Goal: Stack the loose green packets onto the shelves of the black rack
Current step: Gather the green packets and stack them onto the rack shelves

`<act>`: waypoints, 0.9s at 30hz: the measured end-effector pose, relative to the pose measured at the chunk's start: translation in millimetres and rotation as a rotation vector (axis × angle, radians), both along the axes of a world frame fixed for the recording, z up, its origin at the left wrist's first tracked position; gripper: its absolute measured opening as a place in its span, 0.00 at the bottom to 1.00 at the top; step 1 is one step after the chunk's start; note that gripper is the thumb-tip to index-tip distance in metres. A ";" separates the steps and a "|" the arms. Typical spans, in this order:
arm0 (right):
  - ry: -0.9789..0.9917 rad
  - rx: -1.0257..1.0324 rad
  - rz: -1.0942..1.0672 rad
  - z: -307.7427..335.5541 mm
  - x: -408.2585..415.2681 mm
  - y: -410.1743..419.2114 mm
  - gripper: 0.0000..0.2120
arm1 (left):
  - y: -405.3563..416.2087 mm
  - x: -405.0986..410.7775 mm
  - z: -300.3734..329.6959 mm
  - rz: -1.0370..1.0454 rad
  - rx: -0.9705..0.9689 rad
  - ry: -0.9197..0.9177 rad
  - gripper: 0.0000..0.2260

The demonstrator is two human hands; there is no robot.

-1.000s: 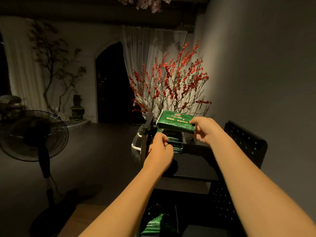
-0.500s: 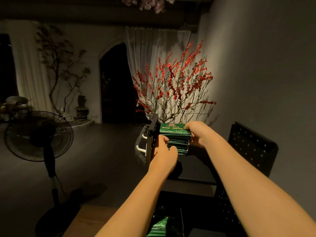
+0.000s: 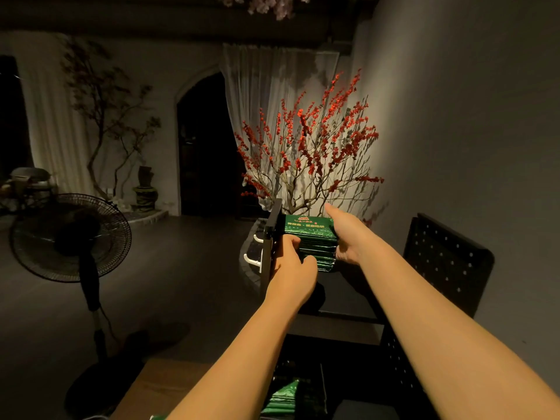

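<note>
A stack of green packets (image 3: 313, 237) stands on the top shelf of the black rack (image 3: 348, 295), against the rack's left side panel. My left hand (image 3: 292, 262) grips the near left side of the stack, fingers curled against it. My right hand (image 3: 347, 234) presses its right side, thumb pointing up above the top packet and fingers bent down the stack's edge. More green packets (image 3: 283, 398) lie on a lower shelf at the bottom of the view, partly hidden by my left arm.
The rack's perforated right side panel (image 3: 445, 262) stands close to the grey wall. A vase of red blossom branches (image 3: 309, 147) rises just behind the rack. A standing fan (image 3: 71, 237) is on the floor to the left. White hooks (image 3: 254, 250) stick out from the left panel.
The packet held in my right hand came down onto the stack. My right hand has let go of its edge and now presses the stack's side with the thumb raised.
</note>
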State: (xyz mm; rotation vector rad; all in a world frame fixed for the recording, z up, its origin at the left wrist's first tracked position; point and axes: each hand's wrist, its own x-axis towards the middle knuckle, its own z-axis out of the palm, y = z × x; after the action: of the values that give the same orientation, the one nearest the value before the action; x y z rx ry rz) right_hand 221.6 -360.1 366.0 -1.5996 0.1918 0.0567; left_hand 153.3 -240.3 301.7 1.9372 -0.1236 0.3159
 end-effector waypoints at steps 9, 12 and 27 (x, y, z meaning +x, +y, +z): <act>-0.603 -0.297 -0.348 -14.3 -67.1 -1.1 0.10 | 1.4 -8.3 0.9 -0.009 0.017 -0.155 0.13; -0.688 -0.344 -0.258 -32.1 -96.0 8.3 0.10 | -0.7 -13.7 -0.8 -0.041 -0.044 -0.360 0.07; -0.454 -0.031 -0.003 -161.9 -190.7 32.6 0.11 | 37.9 -106.5 -104.5 -0.197 -0.114 -0.185 0.04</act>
State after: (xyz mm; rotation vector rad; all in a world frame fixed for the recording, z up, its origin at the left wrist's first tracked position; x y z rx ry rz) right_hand 30.9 -327.5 204.1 -1.6006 -0.1591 -0.3113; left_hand 46.8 -202.4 197.1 1.7645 -0.4067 0.3616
